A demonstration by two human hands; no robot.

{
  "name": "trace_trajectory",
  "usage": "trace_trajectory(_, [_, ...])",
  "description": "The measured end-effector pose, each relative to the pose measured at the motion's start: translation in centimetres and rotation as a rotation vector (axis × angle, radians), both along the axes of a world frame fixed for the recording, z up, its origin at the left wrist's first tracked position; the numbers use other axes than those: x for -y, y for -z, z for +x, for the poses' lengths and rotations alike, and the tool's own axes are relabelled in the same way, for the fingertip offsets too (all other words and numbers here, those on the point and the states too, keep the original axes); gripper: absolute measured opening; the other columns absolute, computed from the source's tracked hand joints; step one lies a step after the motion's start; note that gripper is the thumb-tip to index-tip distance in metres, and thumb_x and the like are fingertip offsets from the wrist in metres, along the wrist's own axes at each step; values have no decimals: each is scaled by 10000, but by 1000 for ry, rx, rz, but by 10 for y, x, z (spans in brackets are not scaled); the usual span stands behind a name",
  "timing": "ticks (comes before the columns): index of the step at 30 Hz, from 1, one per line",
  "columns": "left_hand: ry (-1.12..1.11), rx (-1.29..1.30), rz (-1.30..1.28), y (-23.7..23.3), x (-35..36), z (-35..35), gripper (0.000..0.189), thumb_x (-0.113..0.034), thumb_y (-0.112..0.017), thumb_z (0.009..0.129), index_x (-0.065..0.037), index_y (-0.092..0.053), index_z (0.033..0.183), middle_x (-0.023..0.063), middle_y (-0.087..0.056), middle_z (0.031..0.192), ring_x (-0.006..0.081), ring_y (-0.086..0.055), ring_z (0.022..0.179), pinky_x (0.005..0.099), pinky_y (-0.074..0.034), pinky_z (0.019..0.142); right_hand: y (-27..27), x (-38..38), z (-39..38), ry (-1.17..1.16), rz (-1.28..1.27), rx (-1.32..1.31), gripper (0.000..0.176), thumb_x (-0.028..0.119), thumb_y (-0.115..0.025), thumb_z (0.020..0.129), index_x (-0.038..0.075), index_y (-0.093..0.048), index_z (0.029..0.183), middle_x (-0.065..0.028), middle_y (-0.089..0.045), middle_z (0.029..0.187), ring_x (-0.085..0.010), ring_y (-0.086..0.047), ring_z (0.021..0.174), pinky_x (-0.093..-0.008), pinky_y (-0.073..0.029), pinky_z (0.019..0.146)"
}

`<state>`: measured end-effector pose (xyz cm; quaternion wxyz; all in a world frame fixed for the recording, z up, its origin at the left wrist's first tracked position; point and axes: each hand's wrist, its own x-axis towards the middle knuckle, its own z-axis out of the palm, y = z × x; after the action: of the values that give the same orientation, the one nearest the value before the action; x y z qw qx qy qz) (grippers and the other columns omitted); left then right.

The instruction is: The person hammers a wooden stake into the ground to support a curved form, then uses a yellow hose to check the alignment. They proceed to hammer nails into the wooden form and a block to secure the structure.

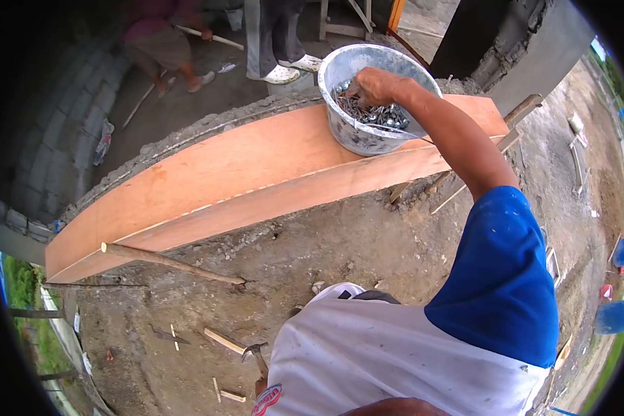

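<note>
My right hand (pixel 381 86) reaches into a grey plastic bucket (pixel 353 142), its fingers curled down and bunched among a heap of loose nails (pixel 367 116). The fingertips are partly hidden there. Shiny round metal pieces (pixel 390 118) lie with the nails. The bucket stands on a long plywood board (pixel 243 163), near its right end. Low beside my body, my left hand (pixel 261 387) is closed around the handle of a claw hammer (pixel 256 350); my shirt covers most of that hand.
A wooden pole (pixel 173 262) props the plywood form from the dirt. Wood offcuts (pixel 223 341) lie on the ground at lower left. Behind the form, a person in white shoes (pixel 281 74) stands, and another person (pixel 163 48) holds a long handle. A block wall (pixel 55 132) curves along the left.
</note>
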<state>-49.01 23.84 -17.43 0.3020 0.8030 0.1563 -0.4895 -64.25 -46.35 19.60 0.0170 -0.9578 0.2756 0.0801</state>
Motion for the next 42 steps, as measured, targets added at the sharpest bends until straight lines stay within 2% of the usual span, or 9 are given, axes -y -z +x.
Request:
trace_trajectory(3, [8,-14,10,-2,8,2,110,-9,-694,704,5,-585,704,95,-558,562,207,-544,441,362,-440,398,15,16,9,-168,-85,-58,462,29,-651,719,165,-688,1159,-159,-676,1100,-324,-632,1037,-389,-496,913])
trace_trajectory(10, [44,-46,43,-1,24,1,114,-5,-699,696,9,-587,707,100,-563,564,211,-548,445,366,-444,401,43,38,9,-99,56,-11,415,71,-630,740,156,-693,1141,-161,-679,1071,-326,-639,1008,-400,-503,890])
trace_trajectory(15, [67,-60,76,-4,34,-3,117,-1,-703,691,11,-588,710,103,-566,566,214,-551,448,368,-446,404,7,14,12,-68,20,-273,288,99,-652,758,137,-723,1035,-156,-694,1025,-327,-658,945,-421,-520,822])
trace_trajectory(24, [67,-83,117,-6,38,-15,125,5,-710,681,17,-590,714,110,-572,570,218,-556,454,373,-450,409,51,32,9,-261,-227,41,149,176,-635,838,34,-678,837,-175,-657,1071,-337,-628,1008,-411,-504,851])
trace_trajectory(27, [70,-90,121,-6,37,-17,127,7,-712,678,18,-591,716,112,-573,571,220,-557,456,374,-452,410,38,41,6,-204,-107,78,116,116,-596,846,25,-656,804,-198,-624,1129,-339,-613,1022,-427,-488,865])
trace_trajectory(30, [67,-98,121,-7,35,-19,130,9,-714,675,20,-592,717,114,-575,572,221,-559,457,376,-453,412,15,44,-8,-304,-60,318,141,116,-609,829,17,-622,729,-180,-661,939,-295,-641,851,-409,-499,774])
trace_trajectory(34, [89,-109,110,-2,26,-20,134,11,-717,671,23,-592,719,117,-578,574,223,-561,460,378,-455,414,4,47,-19,-24,338,540,231,171,-699,776,40,-570,636,-37,-587,602,-137,-544,604,-312,-440,576])
trace_trajectory(36, [113,-114,107,-3,7,-21,136,13,-719,669,24,-593,720,118,-579,574,224,-562,461,379,-456,415,-12,33,-26,193,358,437,253,109,-649,820,38,-500,628,-52,-615,699,-153,-638,758,-309,-494,697])
trace_trajectory(42, [208,-162,126,-13,-36,-24,143,17,-723,662,27,-594,723,122,-583,577,228,-565,465,382,-459,418,-12,42,-43,266,756,874,139,129,-696,855,77,-570,823,-4,-599,767,-79,-564,616,-240,-514,603])
